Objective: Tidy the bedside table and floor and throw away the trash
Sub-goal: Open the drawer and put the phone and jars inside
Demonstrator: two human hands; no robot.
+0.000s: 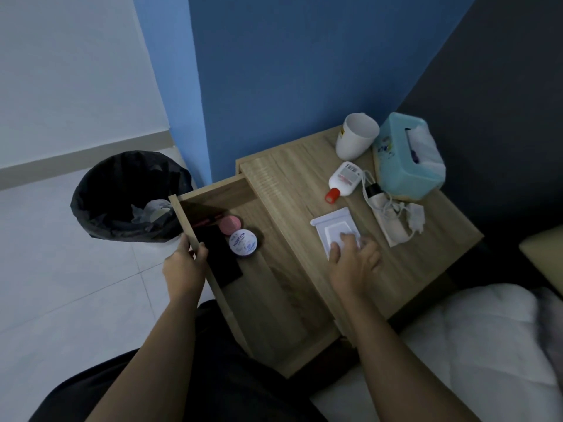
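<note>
Left hand [182,269] grips drawer [274,293]; cup [356,138], bottle [345,179] beyond right hand [353,260].

One round pink-lidded jar [230,224] and one round white and purple jar [242,243] (so two jars). One white plastic cup [355,138], one light-blue tissue box [396,166], one white bottle with a red cap [344,179], one flat white packet [330,225], one black-bagged round bin [122,190].

tabletop [304,190]: light wood grain
tissue box [399,166]: teal
bottle [344,181]: white, red cap
bin liner [122,178]: black
wall [289,71]: blue
</note>
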